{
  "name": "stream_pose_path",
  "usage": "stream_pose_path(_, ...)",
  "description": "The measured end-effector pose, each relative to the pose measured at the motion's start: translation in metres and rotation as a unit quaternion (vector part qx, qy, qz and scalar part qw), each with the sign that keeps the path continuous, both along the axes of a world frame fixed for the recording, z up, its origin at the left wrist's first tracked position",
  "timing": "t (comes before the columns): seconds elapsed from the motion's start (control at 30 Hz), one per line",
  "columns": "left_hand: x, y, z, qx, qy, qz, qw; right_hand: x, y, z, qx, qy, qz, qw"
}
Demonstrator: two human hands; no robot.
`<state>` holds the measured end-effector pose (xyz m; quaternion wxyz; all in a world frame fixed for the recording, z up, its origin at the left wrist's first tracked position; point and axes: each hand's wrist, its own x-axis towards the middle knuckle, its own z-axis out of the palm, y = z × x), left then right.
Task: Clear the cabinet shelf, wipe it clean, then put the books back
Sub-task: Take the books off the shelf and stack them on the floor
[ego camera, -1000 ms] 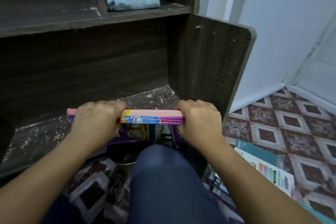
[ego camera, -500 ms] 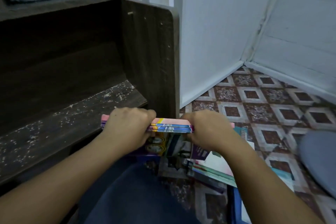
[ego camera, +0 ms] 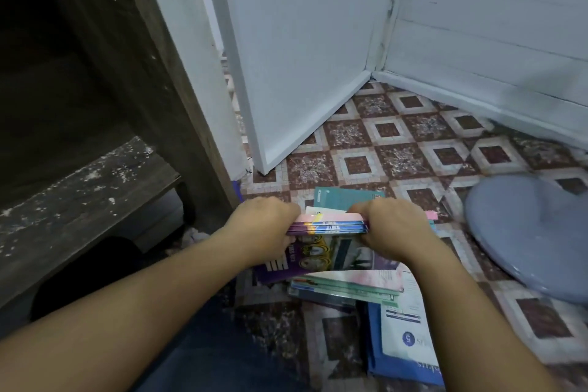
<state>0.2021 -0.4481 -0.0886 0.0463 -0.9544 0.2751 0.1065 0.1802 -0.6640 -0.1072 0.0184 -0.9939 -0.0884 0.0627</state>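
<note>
Nearest, a loose pile of books (ego camera: pixel 350 286) lies fanned on the tiled floor (ego camera: pixel 356 165). Over it, the left hand (ego camera: pixel 264 227) and right hand (ego camera: pixel 393 227) each grip one end of a thin stack of books (ego camera: pixel 331 226), fingers curled over its top edge. The glossy paperbacks are probably light, floppy and slippery, so an end-to-end hold suits them. Farther left is the dark wooden cabinet shelf (ego camera: pixel 79 197), flecked pale.

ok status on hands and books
Both gripping book stack: left hand, right hand. Stack above floor pile. Debris specks on shelf.
</note>
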Motion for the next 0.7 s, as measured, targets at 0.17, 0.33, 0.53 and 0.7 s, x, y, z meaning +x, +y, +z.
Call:
stream_pose_path(0.17,0.029,-0.028,-0.018,0.002,-0.015,-0.009,1.000,0.012,-0.025,-0.022,0.005,-0.037,-0.055,0.998)
stream_pose_path(0.33,0.055,-0.045,-0.034,-0.038,-0.071,-0.009,0.997,0.032,-0.040,-0.048,0.027,-0.179,-0.086,0.980)
stream_pose_path(0.53,0.068,-0.040,-0.092,-0.022,-0.067,-0.019,0.997,0.037,-0.038,-0.109,0.064,-0.222,-0.080,0.970)
stream_pose_path(0.7,0.056,-0.030,-0.135,0.030,0.086,0.010,0.996,0.003,-0.032,-0.186,0.080,-0.082,-0.083,0.990)
